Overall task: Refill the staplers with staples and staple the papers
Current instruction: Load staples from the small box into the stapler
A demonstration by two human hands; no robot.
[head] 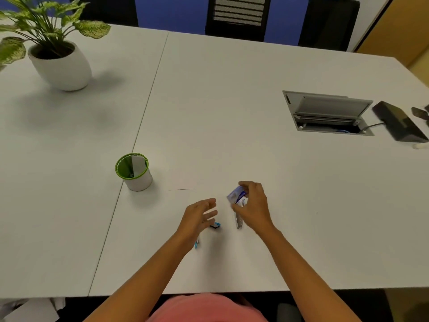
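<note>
The right hand [254, 204] curls its fingertips and thumb round a small blue-and-white cardboard box [236, 194], pinching it just above the table. Directly under that box, a narrow silver metal stapler [239, 220] lies lengthwise on the surface, its far end hidden by the fingers; whether they touch it cannot be told. The left hand [199, 216] has its fingers straight and spread apart, gripping nothing. A small blue-and-black plastic stapler [215, 225] lies beneath this hand, one end poking out just beside the lowest finger, and contact is unclear. The two staplers lie near each other on the white tabletop [232, 112]. Farther left stands a white cup with a green rim [134, 174], and well beyond it a leafy plant in a white pot [61, 65]. Far right sits a grey cable hatch [327, 112] with a black wedge-shaped device [399, 123] beside it.
</note>
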